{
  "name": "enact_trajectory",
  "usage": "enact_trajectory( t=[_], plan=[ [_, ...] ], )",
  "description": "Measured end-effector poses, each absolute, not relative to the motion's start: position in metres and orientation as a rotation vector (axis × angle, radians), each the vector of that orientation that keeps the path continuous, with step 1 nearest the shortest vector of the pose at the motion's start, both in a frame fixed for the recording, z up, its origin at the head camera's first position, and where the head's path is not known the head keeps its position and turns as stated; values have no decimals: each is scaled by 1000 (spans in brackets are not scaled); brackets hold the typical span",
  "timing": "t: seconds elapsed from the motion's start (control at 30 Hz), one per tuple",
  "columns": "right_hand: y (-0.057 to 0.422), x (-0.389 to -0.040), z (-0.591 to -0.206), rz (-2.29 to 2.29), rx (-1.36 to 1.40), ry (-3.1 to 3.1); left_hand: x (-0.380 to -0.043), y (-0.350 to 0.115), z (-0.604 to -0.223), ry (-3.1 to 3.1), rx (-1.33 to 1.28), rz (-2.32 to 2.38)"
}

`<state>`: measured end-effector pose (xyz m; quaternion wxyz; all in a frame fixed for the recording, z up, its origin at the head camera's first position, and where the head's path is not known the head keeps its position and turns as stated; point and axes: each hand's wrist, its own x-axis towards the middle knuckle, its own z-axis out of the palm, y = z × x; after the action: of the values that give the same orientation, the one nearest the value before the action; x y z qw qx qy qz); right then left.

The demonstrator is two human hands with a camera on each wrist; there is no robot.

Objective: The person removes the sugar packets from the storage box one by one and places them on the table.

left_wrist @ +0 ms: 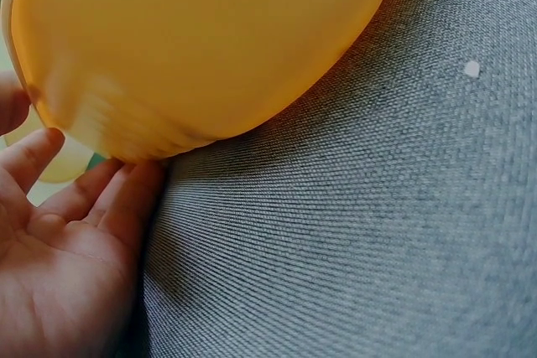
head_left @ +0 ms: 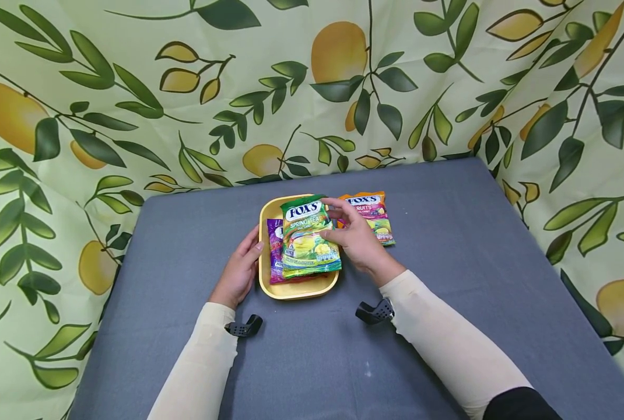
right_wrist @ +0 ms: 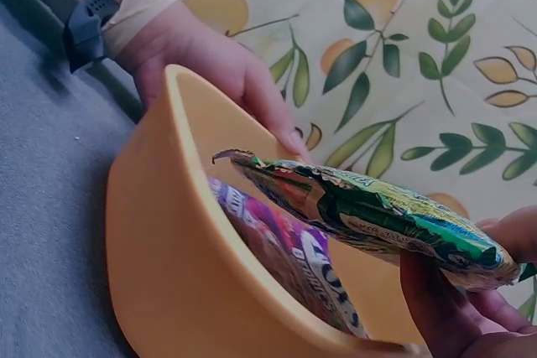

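My right hand [head_left: 361, 242] pinches a green Fox's Spring Tea candy bag [head_left: 308, 236] by its right side, thumb on the front and fingers behind. The bag hangs over a yellow plastic bin [head_left: 291, 296]; in the right wrist view it is tilted above the bin's opening. Inside the bin lies a purple Fox's candy bag [right_wrist: 285, 249], partly covered by the green one in the head view. My left hand [head_left: 238, 271] rests against the bin's left side, its extended fingers touching the outer wall [left_wrist: 218, 48] and the thumb at the rim.
An orange and pink Fox's fruits candy bag [head_left: 379, 213] lies on the grey cloth-covered table [head_left: 448, 233] right of the bin, partly behind my right hand. A leaf-and-fruit patterned curtain [head_left: 270, 116] surrounds the table's back and sides.
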<state>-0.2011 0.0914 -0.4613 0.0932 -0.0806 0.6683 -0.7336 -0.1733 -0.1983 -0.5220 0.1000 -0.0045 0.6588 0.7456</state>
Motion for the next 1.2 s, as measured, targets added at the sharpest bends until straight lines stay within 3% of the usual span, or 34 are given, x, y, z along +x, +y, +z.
enact_trajectory(
  t=[1.2],
  plan=[
    [182,-222,-465,-2373,-84,1800,-173,-198,-523,1977,-55,2182]
  ],
)
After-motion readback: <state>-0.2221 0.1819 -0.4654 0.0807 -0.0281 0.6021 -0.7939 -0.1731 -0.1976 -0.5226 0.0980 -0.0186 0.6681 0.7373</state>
